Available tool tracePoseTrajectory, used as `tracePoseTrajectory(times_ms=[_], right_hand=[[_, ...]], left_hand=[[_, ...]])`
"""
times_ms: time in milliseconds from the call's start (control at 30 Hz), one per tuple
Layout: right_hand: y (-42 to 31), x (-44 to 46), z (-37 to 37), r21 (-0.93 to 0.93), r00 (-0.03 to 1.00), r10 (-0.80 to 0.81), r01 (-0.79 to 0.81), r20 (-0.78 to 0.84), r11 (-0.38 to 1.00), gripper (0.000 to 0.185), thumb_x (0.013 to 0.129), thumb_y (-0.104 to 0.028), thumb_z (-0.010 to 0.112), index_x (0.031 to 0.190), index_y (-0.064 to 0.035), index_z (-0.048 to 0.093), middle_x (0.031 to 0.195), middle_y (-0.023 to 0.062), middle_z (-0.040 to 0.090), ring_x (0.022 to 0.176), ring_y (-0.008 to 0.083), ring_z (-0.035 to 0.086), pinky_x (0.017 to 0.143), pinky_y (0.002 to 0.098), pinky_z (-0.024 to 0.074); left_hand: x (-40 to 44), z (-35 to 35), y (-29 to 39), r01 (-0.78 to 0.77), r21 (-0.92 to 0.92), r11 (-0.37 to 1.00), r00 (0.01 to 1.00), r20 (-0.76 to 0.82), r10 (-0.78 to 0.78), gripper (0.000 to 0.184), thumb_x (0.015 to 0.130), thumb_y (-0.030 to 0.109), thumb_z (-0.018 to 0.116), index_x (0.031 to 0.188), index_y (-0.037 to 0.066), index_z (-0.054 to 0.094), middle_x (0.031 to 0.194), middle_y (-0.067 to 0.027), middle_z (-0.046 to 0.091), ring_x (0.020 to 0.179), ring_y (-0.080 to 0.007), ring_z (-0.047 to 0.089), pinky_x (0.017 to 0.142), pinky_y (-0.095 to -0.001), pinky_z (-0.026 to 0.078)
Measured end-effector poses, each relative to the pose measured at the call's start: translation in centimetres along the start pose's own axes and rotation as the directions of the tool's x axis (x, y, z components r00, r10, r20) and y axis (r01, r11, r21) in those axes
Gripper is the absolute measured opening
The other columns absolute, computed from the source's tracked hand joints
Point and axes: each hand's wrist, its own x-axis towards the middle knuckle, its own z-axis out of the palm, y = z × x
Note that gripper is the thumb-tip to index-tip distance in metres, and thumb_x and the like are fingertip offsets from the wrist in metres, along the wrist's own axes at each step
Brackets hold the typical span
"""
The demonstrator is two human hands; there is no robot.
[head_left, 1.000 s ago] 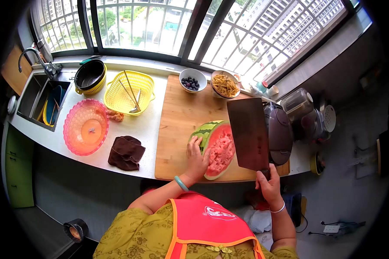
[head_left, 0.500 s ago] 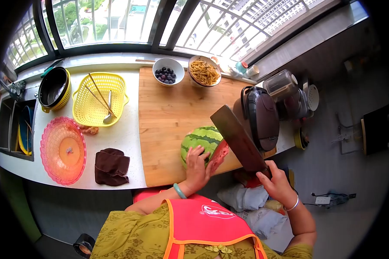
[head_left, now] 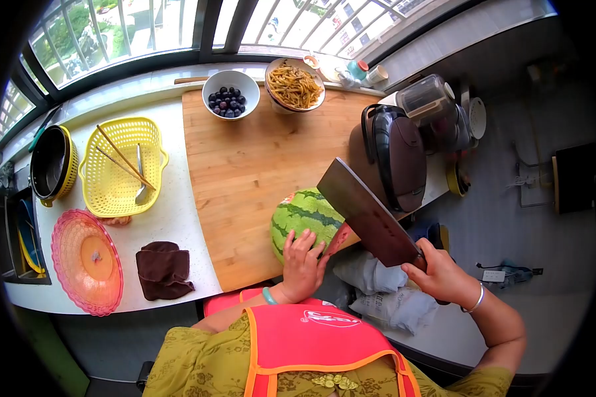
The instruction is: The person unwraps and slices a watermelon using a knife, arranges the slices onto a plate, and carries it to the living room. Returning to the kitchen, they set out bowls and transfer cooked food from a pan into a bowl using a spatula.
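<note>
The melon (head_left: 304, 215) sits at the near edge of the board (head_left: 265, 159), its rind smooth, rounded and striped in two greens, with a strip of wet red flesh on its right side. The left hand (head_left: 303, 268) lies spread on the rind, fingers apart. The right hand (head_left: 434, 268) is wrapped round the handle of the cleaver (head_left: 371, 215), a broad, flat, rectangular blade of dark metal, tilted over the board's near right side. The board is pale grained wood on a white speckled desk (head_left: 182, 218). There is one melon and one cleaver. Two round bowls stand at the board's far edge, one with dark berries (head_left: 226, 104), one heaped with brown strips (head_left: 293, 86). Left of the board are one yellow perforated plastic basket (head_left: 106, 195) holding two thin sticks (head_left: 141, 176) and a metal spoon (head_left: 141, 193), one ribbed, translucent pink basin (head_left: 96, 235), one soft, folded brown cloth (head_left: 163, 271) and one black pot (head_left: 48, 162). A bulky, glossy brown cooker (head_left: 404, 155) takes up the board's right end, and the blade hides part of its base and the melon's right edge.
</note>
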Motion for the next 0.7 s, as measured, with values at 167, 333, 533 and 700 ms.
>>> tracePoseTrajectory(times_ms=[167,333,533,700], right_hand=[[-0.6,2.6,0.6,0.026,0.997,-0.052,0.051,0.058,0.998,0.028,0.083,-0.015,0.057,0.094,0.002,0.039,0.058,0.0144,0.055,0.052,0.0266,0.054,0.05,0.0353,0.0399],[-1.0,6.4,1.7,0.007,0.985,-0.062,0.061,0.161,0.998,0.028,0.083,-0.017,0.058,0.091,0.0027,0.039,0.062,0.016,0.054,0.054,0.028,0.053,0.052,0.0356,0.0404],[0.1,11.6,4.2,-0.038,0.958,-0.238,0.247,0.162,0.968,0.032,0.083,-0.021,0.056,0.088,0.0039,0.037,0.065,0.0184,0.054,0.058,0.0299,0.057,0.054,0.0385,0.0434],[-3.8,13.7,3.4,-0.05,0.939,-0.121,0.145,0.323,0.988,0.029,0.084,-0.021,0.054,0.087,0.0022,0.038,0.064,0.0155,0.053,0.044,0.0196,0.053,0.04,0.0327,0.043]], left_hand=[[-0.1,-0.4,-0.2,0.043,0.005,0.999,0.999,-0.03,-0.043,0.037,0.071,0.007,0.065,0.104,0.004,0.049,0.113,-0.0155,0.044,0.111,-0.0339,0.042,0.096,-0.0538,0.027],[-0.5,-0.3,-0.7,0.007,0.019,1.0,1.0,-0.03,-0.006,0.04,0.071,0.008,0.066,0.107,0.003,0.048,0.113,-0.0149,0.043,0.112,-0.0322,0.042,0.097,-0.0536,0.028],[-0.4,-0.3,-0.9,0.065,-0.004,0.998,0.995,-0.073,-0.065,0.039,0.075,0.009,0.062,0.109,0.003,0.046,0.115,-0.0156,0.041,0.114,-0.0338,0.04,0.098,-0.0553,0.026],[0.3,-1.0,-1.2,0.136,0.026,0.99,0.986,-0.102,-0.133,0.039,0.076,0.007,0.059,0.112,0.0,0.043,0.117,-0.0184,0.04,0.116,-0.0361,0.036,0.101,-0.0525,0.023]])
